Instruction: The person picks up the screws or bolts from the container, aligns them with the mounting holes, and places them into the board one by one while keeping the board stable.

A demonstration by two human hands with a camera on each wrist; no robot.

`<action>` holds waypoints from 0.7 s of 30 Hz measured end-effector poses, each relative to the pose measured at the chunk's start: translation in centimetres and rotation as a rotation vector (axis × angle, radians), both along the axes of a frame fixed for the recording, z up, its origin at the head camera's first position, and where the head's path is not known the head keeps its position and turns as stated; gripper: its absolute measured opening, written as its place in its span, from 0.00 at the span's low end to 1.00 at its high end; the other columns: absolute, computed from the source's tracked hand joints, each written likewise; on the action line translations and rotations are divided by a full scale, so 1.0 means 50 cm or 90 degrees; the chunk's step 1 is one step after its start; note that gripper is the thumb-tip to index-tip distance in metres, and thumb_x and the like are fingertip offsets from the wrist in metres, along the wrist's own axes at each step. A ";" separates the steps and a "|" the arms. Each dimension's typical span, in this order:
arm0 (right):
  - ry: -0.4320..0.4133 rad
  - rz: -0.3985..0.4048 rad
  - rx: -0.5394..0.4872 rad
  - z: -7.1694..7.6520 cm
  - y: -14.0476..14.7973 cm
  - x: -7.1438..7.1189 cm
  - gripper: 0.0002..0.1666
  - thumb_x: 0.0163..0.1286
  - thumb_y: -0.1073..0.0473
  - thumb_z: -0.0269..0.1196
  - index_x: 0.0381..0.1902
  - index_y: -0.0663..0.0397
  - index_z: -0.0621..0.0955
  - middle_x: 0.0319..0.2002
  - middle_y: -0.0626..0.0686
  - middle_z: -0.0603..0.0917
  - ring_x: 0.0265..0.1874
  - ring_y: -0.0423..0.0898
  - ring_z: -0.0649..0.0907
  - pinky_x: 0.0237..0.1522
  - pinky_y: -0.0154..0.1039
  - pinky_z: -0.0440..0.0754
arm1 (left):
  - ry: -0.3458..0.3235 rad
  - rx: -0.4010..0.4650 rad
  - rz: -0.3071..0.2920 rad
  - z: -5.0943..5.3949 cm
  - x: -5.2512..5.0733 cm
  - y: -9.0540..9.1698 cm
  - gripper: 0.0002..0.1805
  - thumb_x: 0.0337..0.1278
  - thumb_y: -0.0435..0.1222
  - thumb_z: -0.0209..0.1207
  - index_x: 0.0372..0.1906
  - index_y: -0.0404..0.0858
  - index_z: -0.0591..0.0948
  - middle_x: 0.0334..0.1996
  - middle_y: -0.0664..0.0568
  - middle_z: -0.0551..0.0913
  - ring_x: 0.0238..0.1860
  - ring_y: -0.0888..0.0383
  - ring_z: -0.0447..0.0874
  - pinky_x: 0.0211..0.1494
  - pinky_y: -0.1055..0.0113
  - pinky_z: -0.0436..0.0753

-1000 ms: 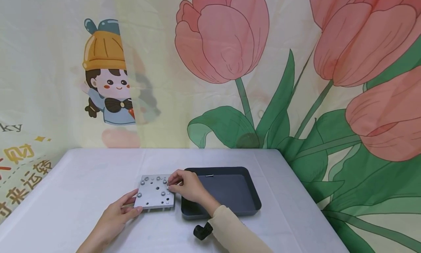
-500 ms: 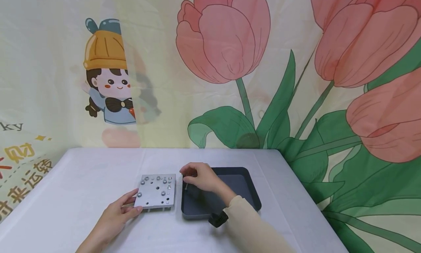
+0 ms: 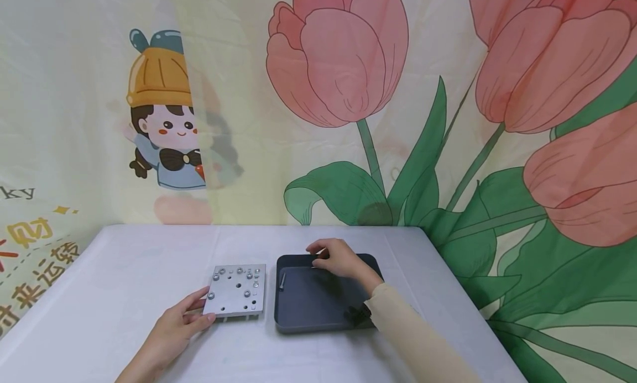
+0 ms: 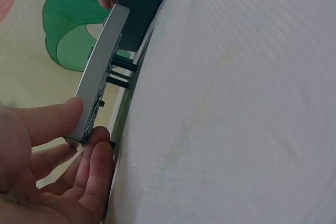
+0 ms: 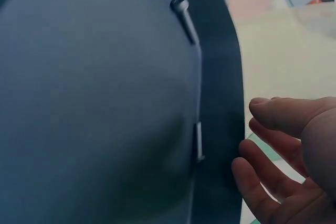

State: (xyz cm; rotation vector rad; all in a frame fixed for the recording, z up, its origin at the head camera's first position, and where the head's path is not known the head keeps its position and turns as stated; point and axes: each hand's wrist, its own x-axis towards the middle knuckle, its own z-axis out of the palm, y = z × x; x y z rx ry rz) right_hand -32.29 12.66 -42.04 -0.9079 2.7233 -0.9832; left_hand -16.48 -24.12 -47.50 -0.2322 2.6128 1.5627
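With thumb on top and fingers below, my left hand [image 3: 176,328] grips the near-left corner of a square metal plate [image 3: 229,301]. Several bolt heads and holes dot its top face, and thin dark stems stick out underneath in the left wrist view. My right hand [image 3: 340,258] hovers over the far side of a dark tray [image 3: 323,323], fingers apart and holding nothing. One bolt [image 3: 282,281] lies along the tray's left wall. A second, smaller bolt [image 5: 199,141] lies by the far wall, near my right fingertips in the right wrist view.
A white cloth covers the table [image 3: 124,278], whose far edge meets a printed backdrop [image 3: 239,195] with tulips and a cartoon figure. A black device [image 3: 357,315] sits at my right wrist above the tray's near-right part.
My right hand has left the plate's right side and moved rightward over the tray's far side. A bolt now shows at the tray's left wall. My left hand and the plate stay put.
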 end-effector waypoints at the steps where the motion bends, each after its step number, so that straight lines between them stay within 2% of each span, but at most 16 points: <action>1: 0.001 0.001 0.004 -0.003 0.005 -0.002 0.20 0.74 0.67 0.68 0.62 0.59 0.84 0.58 0.58 0.88 0.53 0.55 0.88 0.53 0.47 0.86 | 0.001 0.000 0.000 0.000 0.000 0.000 0.44 0.66 0.43 0.72 0.82 0.38 0.66 0.69 0.32 0.76 0.52 0.54 0.85 0.45 0.70 0.82; 7: -0.024 -0.006 0.026 -0.015 0.026 -0.004 0.20 0.73 0.66 0.69 0.62 0.59 0.85 0.54 0.57 0.89 0.49 0.51 0.88 0.48 0.44 0.86 | -0.004 -0.013 0.002 -0.002 -0.004 0.001 0.44 0.66 0.45 0.72 0.82 0.40 0.66 0.69 0.32 0.76 0.53 0.53 0.84 0.45 0.70 0.82; 13: -0.035 0.001 0.057 -0.025 0.037 -0.004 0.21 0.73 0.63 0.70 0.63 0.57 0.85 0.55 0.54 0.89 0.47 0.47 0.87 0.46 0.41 0.85 | -0.003 -0.011 0.003 -0.003 -0.004 0.002 0.44 0.67 0.45 0.72 0.82 0.40 0.65 0.69 0.32 0.76 0.54 0.53 0.84 0.46 0.70 0.82; 21: -0.037 0.019 0.093 -0.032 0.040 0.000 0.21 0.73 0.63 0.71 0.62 0.57 0.86 0.58 0.54 0.89 0.54 0.53 0.87 0.55 0.48 0.84 | 0.003 -0.008 0.002 -0.004 -0.004 0.002 0.44 0.67 0.44 0.71 0.82 0.40 0.65 0.69 0.33 0.76 0.54 0.53 0.85 0.46 0.71 0.83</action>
